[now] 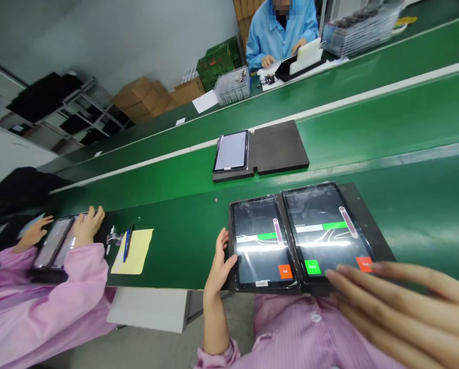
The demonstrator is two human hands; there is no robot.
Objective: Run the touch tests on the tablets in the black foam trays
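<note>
Two tablets lie side by side in a black foam tray [368, 225] at the table's front edge. The left tablet [258, 261] shows a dark screen with a green bar and an orange-red button. A similar screen on the right tablet [314, 241] has a green button too. Against the tray's left edge rests my left hand [216, 266], thumb and fingers apart. My right hand [410, 302], large and slightly blurred, reaches in from the right with fingers stretched out over the right tablet's lower edge. Whether its fingertips touch the screen I cannot tell.
Beyond, another foam tray [279, 146] bears one lit tablet [231, 151]. A co-worker's hands [85, 225] are on tablets at left, near a yellow paper [137, 251] and pen [127, 243]. Across the green table [175, 220], a person in blue [279, 36] works near plastic trays [360, 31].
</note>
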